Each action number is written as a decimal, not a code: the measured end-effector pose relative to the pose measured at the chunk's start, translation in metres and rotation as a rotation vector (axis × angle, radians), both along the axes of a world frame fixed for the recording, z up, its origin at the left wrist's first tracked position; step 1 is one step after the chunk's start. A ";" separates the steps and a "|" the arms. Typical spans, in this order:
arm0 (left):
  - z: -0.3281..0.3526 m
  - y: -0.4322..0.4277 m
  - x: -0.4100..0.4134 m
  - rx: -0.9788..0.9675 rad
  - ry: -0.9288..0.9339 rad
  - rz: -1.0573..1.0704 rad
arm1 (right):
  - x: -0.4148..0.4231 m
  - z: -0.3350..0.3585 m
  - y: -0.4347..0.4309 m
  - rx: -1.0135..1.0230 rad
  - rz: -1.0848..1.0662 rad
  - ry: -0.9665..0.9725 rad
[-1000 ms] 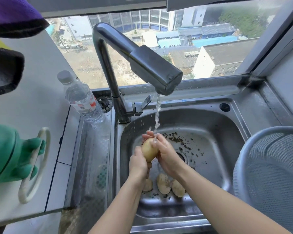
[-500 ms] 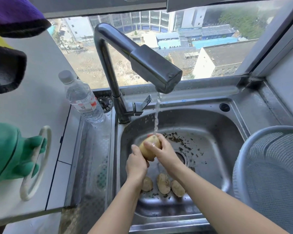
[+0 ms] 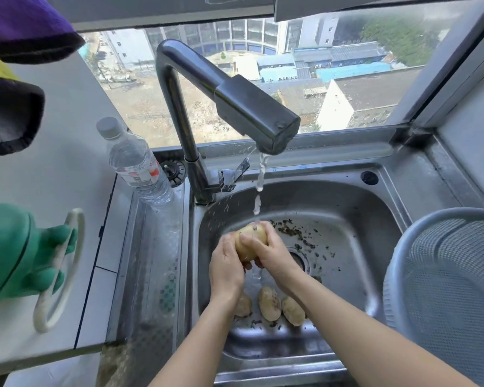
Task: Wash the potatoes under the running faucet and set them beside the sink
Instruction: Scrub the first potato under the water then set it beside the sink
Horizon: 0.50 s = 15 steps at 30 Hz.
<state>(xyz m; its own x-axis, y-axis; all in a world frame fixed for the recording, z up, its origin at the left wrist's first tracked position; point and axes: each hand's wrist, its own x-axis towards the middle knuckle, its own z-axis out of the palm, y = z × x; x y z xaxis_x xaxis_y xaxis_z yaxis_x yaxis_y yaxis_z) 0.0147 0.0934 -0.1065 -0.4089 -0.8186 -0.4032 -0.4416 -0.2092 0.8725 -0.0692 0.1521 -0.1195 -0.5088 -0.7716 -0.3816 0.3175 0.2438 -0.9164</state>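
Where the sink (image 3: 347, 205) basin lies nearest the viewer, three potatoes (image 3: 269, 300) rest side by side on its floor. Beyond them, the left hand (image 3: 225, 270) and right hand (image 3: 277, 255) clasp a fourth potato (image 3: 249, 240) between them, fingers of both curled against its skin. The water stream (image 3: 259, 188) from the faucet (image 3: 235, 107) strikes its top; a bottle (image 3: 137, 163) stands beyond the left rim

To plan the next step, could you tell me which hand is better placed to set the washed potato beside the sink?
Probably the right hand: it and the left hand both grip the potato, but it is nearer the basket right of the sink.
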 end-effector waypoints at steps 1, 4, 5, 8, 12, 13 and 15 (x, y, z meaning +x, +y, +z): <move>0.004 -0.001 0.000 0.040 0.019 -0.034 | -0.001 0.000 0.001 -0.017 -0.017 0.011; 0.013 -0.003 -0.003 0.147 0.051 -0.138 | -0.003 0.002 0.005 -0.035 -0.049 0.009; 0.016 -0.002 -0.003 0.168 0.065 -0.169 | -0.004 0.001 0.007 -0.044 -0.068 -0.005; 0.020 0.004 -0.001 0.219 0.100 -0.240 | -0.009 -0.002 0.009 -0.040 -0.089 -0.018; 0.021 0.005 -0.005 0.281 0.082 -0.181 | -0.008 -0.003 0.012 -0.048 -0.057 0.018; 0.021 0.004 -0.008 0.303 0.080 -0.162 | -0.008 -0.004 0.012 -0.046 -0.058 0.033; 0.021 0.004 -0.009 0.329 0.094 -0.154 | -0.009 -0.005 0.013 -0.032 -0.065 0.049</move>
